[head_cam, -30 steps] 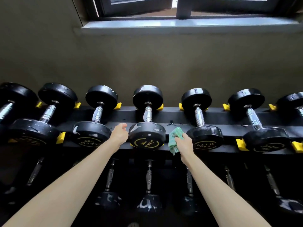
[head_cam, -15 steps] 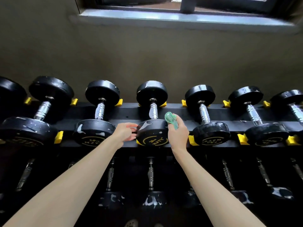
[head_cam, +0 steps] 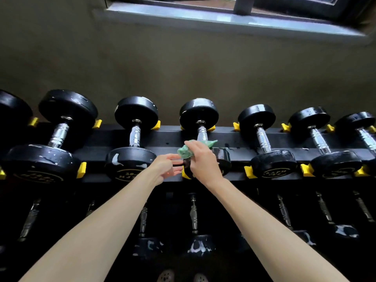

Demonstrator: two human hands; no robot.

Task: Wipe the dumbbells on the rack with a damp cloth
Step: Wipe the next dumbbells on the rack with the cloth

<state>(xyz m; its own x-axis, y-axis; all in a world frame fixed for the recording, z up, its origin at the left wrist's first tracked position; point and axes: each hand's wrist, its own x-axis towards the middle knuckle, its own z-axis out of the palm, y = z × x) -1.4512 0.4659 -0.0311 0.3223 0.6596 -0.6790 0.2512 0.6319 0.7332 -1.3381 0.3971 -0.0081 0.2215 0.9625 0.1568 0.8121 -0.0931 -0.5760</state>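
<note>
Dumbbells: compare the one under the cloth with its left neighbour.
The dumbbell under the cloth has the green cloth pressed on its near head, which looks dark and glossy. The left neighbour is untouched and has white patches on its near head. The neighbour's yellow label shows; the other's is mostly hidden. Both are black with chrome handles and lie the same way on the rack.

The dumbbells (head_cam: 199,127) have glossy black heads, scuffed with pale patches, and shiny ribbed metal handles. The green cloth (head_cam: 186,150) looks soft and crumpled. The rack (head_cam: 234,137) is matt black.
</note>
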